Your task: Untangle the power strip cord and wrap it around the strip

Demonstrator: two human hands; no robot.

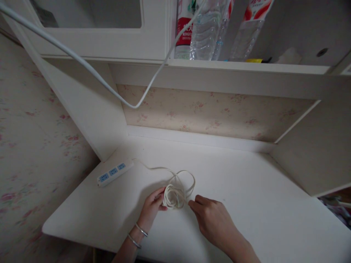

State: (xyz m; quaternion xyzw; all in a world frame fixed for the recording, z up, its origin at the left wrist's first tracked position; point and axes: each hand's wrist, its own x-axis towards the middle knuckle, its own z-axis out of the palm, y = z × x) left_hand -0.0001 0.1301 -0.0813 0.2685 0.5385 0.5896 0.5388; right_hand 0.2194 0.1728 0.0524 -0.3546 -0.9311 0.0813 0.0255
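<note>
A white power strip with blue sockets lies at the left of the white desk. Its pale cord runs right across the desktop and joins a loose loop and a round coil. My left hand, with two silver bangles on the wrist, grips the coil's left side between thumb and fingers. On the other side, my right hand is closed, its thumb and forefinger pinching the cord just right of the coil. The cord's plug end does not show clearly.
A thick white cable hangs in a V in front of the cabinet. Plastic bottles stand on the open shelf above. Side panels and a floral-papered back wall bound the desk.
</note>
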